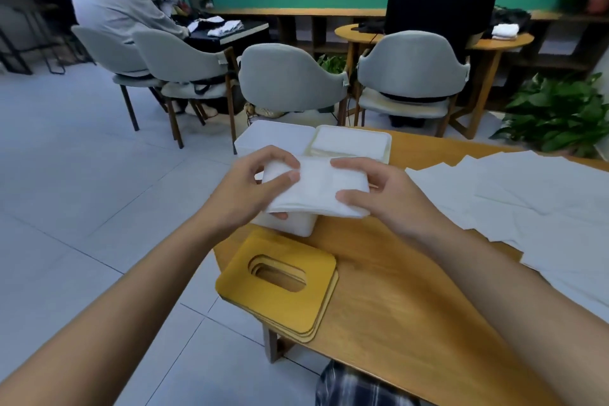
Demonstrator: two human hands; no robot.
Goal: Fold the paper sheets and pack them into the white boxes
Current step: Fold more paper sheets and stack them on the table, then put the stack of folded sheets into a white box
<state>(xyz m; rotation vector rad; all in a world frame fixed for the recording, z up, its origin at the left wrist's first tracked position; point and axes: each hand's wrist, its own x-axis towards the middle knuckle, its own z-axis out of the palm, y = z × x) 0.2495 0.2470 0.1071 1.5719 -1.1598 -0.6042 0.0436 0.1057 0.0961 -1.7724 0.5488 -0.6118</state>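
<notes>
A folded stack of white paper sheets (318, 186) is held above a white box (290, 224) at the table's left edge. My left hand (253, 188) pinches the stack's left end, thumb on top and fingers underneath. My right hand (379, 191) grips its right end, fingers curled over the far edge and thumb at the near edge. The stack hides most of that box. Behind it stand a closed-looking white box (273, 137) and another white box (379, 142) that shows folded paper inside. Loose flat paper sheets (527, 201) are spread over the table to the right.
A stack of yellow wooden lids with oval slots (280, 287) lies on the wooden table (412, 306) near its left edge. Grey chairs (290, 82), potted plants (557, 112) and two seated people at other tables are beyond. The floor lies to the left.
</notes>
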